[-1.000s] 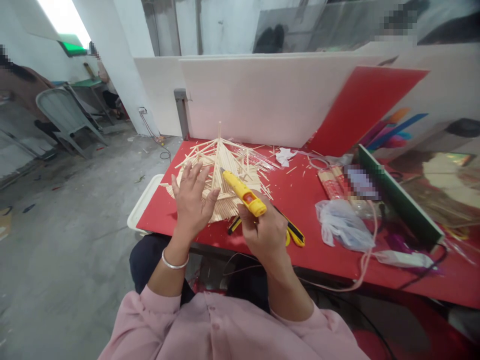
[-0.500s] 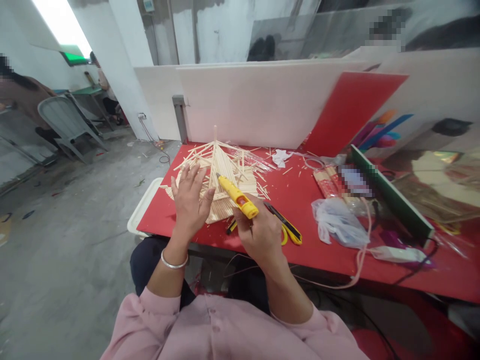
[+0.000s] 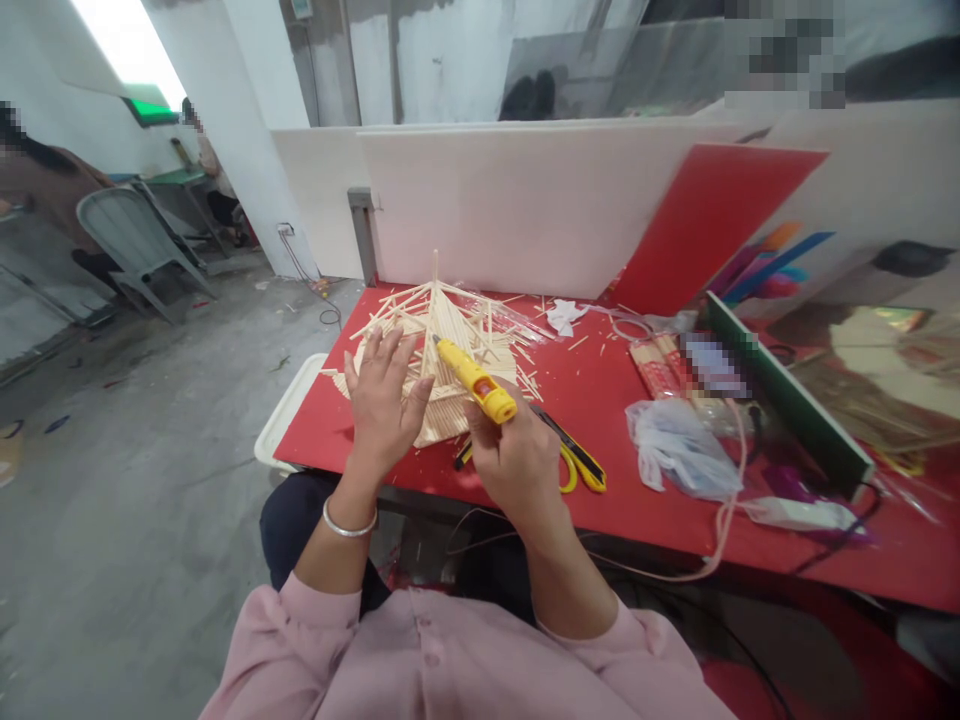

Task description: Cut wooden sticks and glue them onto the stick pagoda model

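A yellow glue gun (image 3: 474,378) is gripped in my right hand (image 3: 519,455), its nozzle pointing away from me over a model of thin wooden sticks (image 3: 450,320). My left hand (image 3: 386,400) has its fingers spread at the model's left side, holding nothing; whether it touches the sticks I cannot tell. The model has a peaked frame with one stick standing up at its top. Beside my right hand lie a black and yellow utility knife (image 3: 574,450) and yellow-handled scissors (image 3: 568,470), partly hidden.
Loose sticks and a white scrap (image 3: 564,316) lie on the red table (image 3: 592,370). To the right are a clear plastic bag (image 3: 679,445), a phone (image 3: 714,364), stick packets (image 3: 654,368) and a green board (image 3: 787,400). White panels (image 3: 525,210) stand behind. Other people sit farther off.
The glue gun in my right hand has shifted slightly up, its nozzle a little farther from me. My left hand stays nearly still. The view has turned slightly.
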`<state>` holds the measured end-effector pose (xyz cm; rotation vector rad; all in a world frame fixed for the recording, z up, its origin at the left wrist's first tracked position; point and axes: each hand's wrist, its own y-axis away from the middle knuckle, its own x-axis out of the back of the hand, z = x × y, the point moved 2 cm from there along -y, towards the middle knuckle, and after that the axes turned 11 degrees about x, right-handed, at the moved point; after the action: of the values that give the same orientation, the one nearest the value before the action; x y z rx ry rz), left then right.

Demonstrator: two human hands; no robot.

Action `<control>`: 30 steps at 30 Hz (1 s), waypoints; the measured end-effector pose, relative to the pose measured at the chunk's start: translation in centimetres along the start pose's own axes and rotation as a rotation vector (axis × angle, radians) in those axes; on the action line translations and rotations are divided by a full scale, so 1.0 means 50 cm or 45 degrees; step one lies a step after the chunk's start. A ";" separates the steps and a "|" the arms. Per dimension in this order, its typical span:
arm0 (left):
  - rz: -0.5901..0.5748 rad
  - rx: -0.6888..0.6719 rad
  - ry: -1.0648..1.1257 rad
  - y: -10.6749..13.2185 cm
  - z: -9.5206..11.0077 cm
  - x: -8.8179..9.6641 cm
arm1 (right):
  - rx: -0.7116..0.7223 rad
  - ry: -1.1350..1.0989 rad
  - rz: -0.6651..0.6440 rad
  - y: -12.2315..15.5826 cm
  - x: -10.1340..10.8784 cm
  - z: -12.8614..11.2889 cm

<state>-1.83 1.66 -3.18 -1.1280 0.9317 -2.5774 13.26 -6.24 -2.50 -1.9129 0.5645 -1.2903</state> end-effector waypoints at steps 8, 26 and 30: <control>-0.004 -0.001 -0.009 0.001 0.001 0.001 | 0.032 0.004 0.025 -0.001 -0.002 0.001; -0.022 0.028 -0.010 0.000 0.003 0.002 | -0.038 -0.076 0.048 -0.018 -0.014 0.006; -0.012 0.022 -0.013 0.001 0.003 0.002 | -0.001 -0.064 0.124 -0.010 -0.002 0.008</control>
<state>-1.79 1.53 -3.06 -1.1423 0.9022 -2.5798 13.57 -5.72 -2.27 -1.8892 0.6245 -1.1777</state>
